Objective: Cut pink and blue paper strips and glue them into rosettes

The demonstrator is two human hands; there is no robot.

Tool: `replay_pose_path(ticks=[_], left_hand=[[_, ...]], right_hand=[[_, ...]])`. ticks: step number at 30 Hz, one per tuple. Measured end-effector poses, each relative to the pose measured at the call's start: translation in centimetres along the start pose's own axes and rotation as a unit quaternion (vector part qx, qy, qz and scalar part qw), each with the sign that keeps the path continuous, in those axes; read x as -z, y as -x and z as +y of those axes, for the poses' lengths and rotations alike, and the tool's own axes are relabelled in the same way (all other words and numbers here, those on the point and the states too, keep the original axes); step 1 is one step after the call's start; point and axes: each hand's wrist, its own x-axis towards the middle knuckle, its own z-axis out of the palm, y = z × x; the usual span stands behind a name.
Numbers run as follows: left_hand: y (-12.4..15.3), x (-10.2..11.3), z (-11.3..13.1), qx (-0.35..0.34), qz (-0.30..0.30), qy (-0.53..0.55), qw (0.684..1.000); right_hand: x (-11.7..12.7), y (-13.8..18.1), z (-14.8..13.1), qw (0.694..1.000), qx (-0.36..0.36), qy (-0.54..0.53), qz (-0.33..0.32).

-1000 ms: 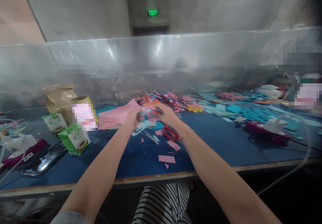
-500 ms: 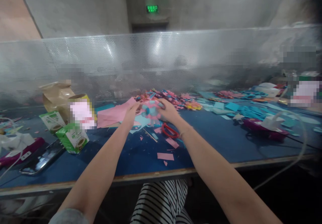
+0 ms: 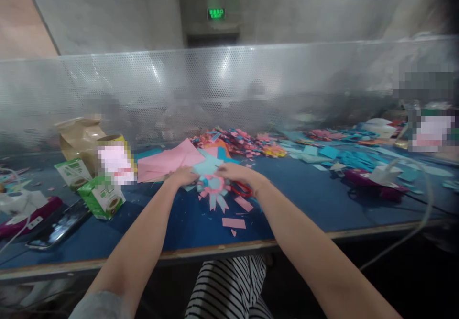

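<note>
left hand (image 3: 184, 175) and right hand (image 3: 234, 171) flank pale blue paper (image 3: 207, 164), perhaps steadying it; i cannot tell their grip. the rosette (image 3: 214, 183) lies nearer.

A green exit sign (image 3: 215, 14) glows on the grey wall (image 3: 294, 8) beyond a perforated divider (image 3: 211, 77).

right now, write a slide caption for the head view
Left hand and right hand at light-blue paper, just beyond a pink-and-blue rosette
</note>
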Motion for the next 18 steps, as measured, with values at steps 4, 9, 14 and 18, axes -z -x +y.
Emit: replay_pose_path(ticks=[4, 9, 14, 18], left_hand=[[-0.1, 0.2, -0.3, 0.032, -0.036, -0.065, 0.997], [0.1, 0.5, -0.8, 0.063, -0.03, -0.102, 0.992], [0.7, 0.9, -0.2, 0.126, -0.007, -0.123, 0.984], [1.0, 0.5, 1.0, 0.037, 0.005, -0.142, 0.989]], right_hand=[[1.3, -0.2, 0.6, 0.99, 0.003, 0.137, 0.042], [3.1, 0.5, 2.0, 0.958, -0.064, 0.278, -0.027], [3.3, 1.4, 1.9, 0.947, -0.146, 0.286, 0.003], [2.9, 1.9, 0.8, 0.936, -0.17, 0.308, -0.01]])
